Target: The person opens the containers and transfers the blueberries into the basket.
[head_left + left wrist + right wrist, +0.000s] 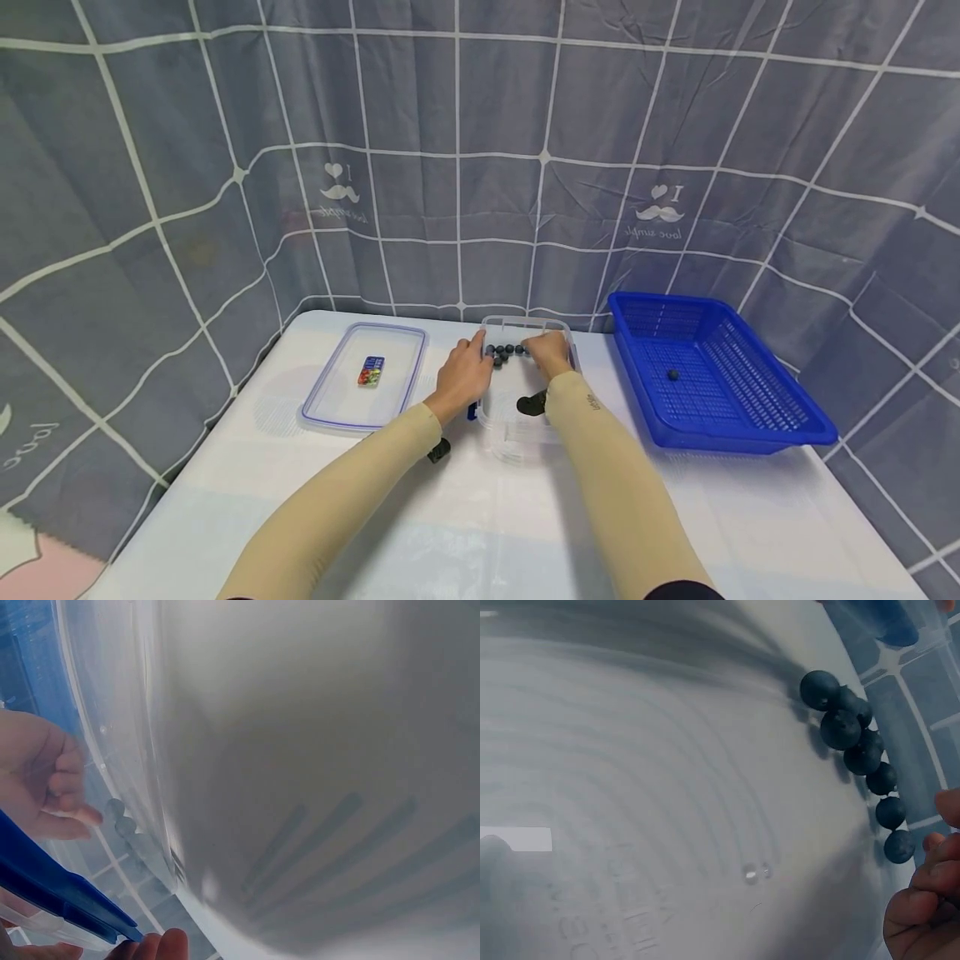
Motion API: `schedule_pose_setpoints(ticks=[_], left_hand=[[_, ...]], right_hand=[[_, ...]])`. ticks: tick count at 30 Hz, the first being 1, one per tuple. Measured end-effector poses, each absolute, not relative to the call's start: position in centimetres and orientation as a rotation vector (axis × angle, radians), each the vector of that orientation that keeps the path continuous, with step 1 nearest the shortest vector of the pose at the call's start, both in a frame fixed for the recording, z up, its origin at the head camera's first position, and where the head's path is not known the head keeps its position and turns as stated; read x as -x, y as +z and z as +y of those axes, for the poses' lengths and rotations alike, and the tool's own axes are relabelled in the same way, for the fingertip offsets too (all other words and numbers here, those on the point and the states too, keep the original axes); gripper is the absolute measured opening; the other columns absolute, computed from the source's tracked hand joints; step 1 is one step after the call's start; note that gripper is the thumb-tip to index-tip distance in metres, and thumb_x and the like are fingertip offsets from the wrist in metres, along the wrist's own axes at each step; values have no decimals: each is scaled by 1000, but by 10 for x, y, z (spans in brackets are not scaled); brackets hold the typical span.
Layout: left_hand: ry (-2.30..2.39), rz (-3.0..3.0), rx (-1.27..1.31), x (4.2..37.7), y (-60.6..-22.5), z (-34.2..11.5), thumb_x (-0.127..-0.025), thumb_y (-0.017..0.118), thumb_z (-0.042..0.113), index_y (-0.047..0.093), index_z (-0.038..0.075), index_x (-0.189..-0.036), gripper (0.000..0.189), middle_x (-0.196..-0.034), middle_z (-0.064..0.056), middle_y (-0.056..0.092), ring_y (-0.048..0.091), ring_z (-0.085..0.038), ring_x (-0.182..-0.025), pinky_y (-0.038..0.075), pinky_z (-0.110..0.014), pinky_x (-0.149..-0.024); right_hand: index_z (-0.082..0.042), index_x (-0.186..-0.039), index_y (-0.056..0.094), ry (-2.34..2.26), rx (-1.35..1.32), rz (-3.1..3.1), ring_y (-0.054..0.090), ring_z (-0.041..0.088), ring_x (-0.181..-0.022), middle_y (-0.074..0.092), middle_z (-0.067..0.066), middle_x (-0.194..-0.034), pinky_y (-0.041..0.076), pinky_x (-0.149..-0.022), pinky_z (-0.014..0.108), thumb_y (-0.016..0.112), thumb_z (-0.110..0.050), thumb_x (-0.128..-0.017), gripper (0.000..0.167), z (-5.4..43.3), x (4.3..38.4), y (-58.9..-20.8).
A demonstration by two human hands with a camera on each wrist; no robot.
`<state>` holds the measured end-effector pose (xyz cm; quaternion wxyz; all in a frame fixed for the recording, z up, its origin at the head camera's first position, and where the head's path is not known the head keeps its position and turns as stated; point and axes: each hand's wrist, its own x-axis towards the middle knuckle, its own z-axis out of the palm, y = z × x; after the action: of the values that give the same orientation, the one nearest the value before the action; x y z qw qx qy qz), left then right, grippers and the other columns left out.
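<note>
hands at a clear container. the left hand (462, 373) is clamped on the left wall of the clear container (501, 392), which stands on a white table (465, 517); in the left wrist view its fingertips meet the end of a blue clip (60, 892). the right hand (550, 348) reaches inside the container near its far right corner, fingers curled; whether a berry is pinched between them cannot be told. the blueberries (840, 730), at least 8, lie on the container floor in a bunched row along the far wall, between the 2 hands, the row's right end just beside the right fingers. left of the container, a clear lid (393, 367) with a blue border lies flat, bearing a small coloured label (371, 372). to the right, a blue basket (693, 404) contains 1 loose blueberry (672, 375). background: a grey curtain (420, 200) with a white grid; both forearms wear beige sleeves (337, 500).
</note>
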<state>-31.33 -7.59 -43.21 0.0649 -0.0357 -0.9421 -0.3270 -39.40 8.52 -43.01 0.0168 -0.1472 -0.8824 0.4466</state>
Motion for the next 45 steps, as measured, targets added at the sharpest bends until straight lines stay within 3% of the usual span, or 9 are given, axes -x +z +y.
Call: schedule_pose_setpoints(ticks=[4,7,11,13,19,23,32,45], left_hand=[[-986,-2848,111,313,-432,-75,-107,39,31,29,18,-160,56,-139,-17,52,54,-33,-124,50,-53,-93],[-988,-2846,110,313,-431,-75,-107,40,31,29,18,-160,56,-138,-17,53,55,-33,-123,51,-53,-92],[-993,-2839,116,313,-432,-75,-107,40,31,30,17,-160,56,-138,-17,52,55,-34,-124,50,-54,-94],[-994,-2836,121,313,-432,-76,-107,39,31,30,17,-160,56,-139,-18,52,54,-34,-125,50,-54,-95],[-991,-2836,120,313,-432,-75,-106,38,31,30,18,-160,56,-140,-17,52,54,-34,-126,49,-55,-96],[-986,-2833,116,314,-432,-74,-106,38,32,31,18,-160,56,-141,-17,51,53,-34,-127,49,-55,-97],[-989,-2834,110,313,-432,-74,-106,39,31,31,17,-160,56,-141,-18,51,54,-34,-127,49,-55,-96],[-1001,-2845,102,313,-431,-74,-107,39,30,29,19,-160,56,-145,-19,49,52,-35,-129,48,-56,-98]], right_hand=[[6,-103,73,1352,460,-2759,48,14,-51,61,8,-77,44,-50,27,72,-21,-87,31,85,392,-432],[8,-105,70,1301,452,-2772,48,14,-49,68,15,-90,45,-50,27,72,-22,-87,35,85,392,-434],[11,-113,67,1255,436,-2773,53,18,-59,69,23,-109,50,-57,29,74,-22,-86,43,85,391,-437],[11,-114,66,1244,433,-2781,55,20,-65,69,24,-111,52,-61,31,75,-23,-85,46,85,390,-438],[11,-114,67,1273,452,-2810,53,17,-60,69,24,-111,47,-55,27,76,-22,-85,44,86,392,-443],[9,-114,68,1366,486,-2779,54,19,-68,68,21,-113,45,-55,27,77,-17,-85,40,86,393,-445],[5,-111,74,1491,437,-2758,60,28,-101,69,20,-122,52,-85,39,73,-10,-86,29,86,388,-446],[6,-110,75,1492,395,-2772,59,27,-101,66,21,-127,52,-86,39,72,-8,-85,29,88,389,-447]])
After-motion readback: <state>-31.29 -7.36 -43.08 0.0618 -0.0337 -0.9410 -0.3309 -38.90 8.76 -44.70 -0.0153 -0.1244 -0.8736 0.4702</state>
